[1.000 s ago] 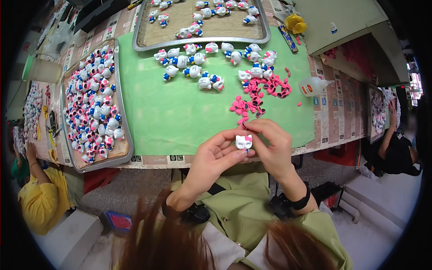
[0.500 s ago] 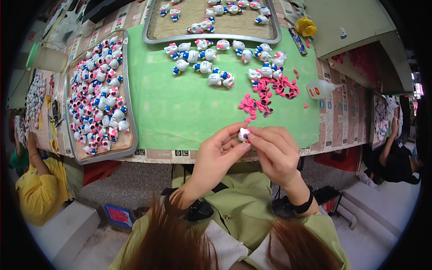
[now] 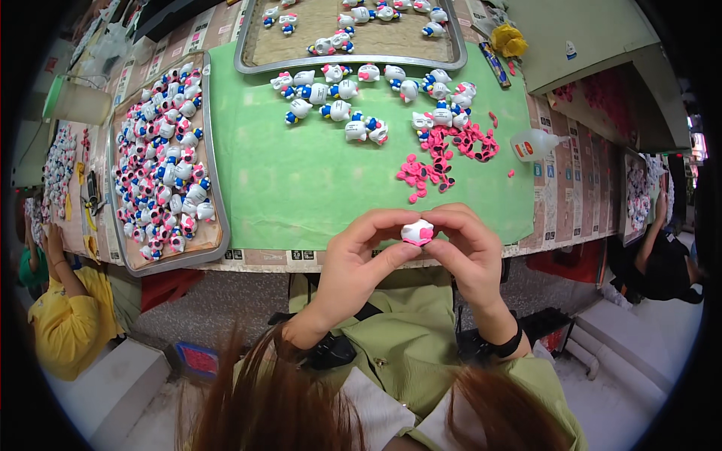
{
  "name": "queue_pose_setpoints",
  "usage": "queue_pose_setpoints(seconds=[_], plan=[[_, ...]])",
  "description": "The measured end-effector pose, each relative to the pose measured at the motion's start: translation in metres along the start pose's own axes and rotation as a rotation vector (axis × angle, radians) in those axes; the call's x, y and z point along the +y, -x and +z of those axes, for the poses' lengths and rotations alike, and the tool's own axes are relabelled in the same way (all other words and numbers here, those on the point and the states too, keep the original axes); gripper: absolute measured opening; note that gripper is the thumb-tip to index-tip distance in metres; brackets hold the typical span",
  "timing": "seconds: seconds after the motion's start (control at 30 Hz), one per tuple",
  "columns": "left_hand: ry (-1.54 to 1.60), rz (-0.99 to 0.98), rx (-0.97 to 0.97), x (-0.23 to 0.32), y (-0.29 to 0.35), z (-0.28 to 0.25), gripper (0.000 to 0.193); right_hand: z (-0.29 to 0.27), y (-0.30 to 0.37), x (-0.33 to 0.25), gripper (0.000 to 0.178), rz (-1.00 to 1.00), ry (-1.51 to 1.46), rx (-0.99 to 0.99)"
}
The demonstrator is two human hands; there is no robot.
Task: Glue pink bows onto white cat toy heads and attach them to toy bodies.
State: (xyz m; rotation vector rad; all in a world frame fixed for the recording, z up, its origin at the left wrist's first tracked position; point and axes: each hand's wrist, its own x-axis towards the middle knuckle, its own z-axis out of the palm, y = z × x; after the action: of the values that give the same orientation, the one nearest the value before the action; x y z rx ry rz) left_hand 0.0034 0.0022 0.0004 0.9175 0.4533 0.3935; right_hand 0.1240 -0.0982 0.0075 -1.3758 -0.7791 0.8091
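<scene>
Between my hands, over the near edge of the green mat [image 3: 293, 210], is a small white cat figurine [image 3: 416, 231] with pink parts on it. My left hand [image 3: 359, 259] grips it from the left, thumb below and fingers above. From the right, my right hand [image 3: 470, 252] has its thumb and fingers closed on the same figurine. Fingers cover part of its body. Just beyond lies a loose pile of small pink pieces [image 3: 425, 174], some with dark oval faces. More white and blue cat figurines [image 3: 336, 110] lie in groups farther up the mat.
At the left, a metal tray [image 3: 219, 203] is heaped with finished-looking figurines; another tray [image 3: 350, 63] holds more at the back. A small squeeze bottle [image 3: 532, 144] lies at the right, near a yellow crumpled item [image 3: 510, 41]. Other people sit at both sides.
The figurine has turned in my hands, and a pink part now shows toward me. My right hand has shifted from pinching its front to gripping its right side.
</scene>
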Motion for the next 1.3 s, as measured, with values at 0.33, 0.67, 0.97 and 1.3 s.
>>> queue_pose_setpoints(seconds=[0.33,0.67,0.97,1.3], plan=[[-0.372,0.347,0.049,-0.005,0.003,0.000,0.024,0.002,0.006,0.005,0.019,-0.233,0.212,0.016],[-0.428,0.373,0.044,-0.002,0.004,-0.001,0.021,0.002,0.009,0.006,0.019,-0.218,0.169,0.019],[0.115,0.001,-0.003,0.006,0.001,0.003,0.031,0.009,0.004,0.001,0.044,-0.392,0.511,0.040],[0.256,-0.061,-0.026,-0.008,0.002,-0.005,0.031,0.017,0.003,-0.002,0.035,-0.542,0.739,0.145]])
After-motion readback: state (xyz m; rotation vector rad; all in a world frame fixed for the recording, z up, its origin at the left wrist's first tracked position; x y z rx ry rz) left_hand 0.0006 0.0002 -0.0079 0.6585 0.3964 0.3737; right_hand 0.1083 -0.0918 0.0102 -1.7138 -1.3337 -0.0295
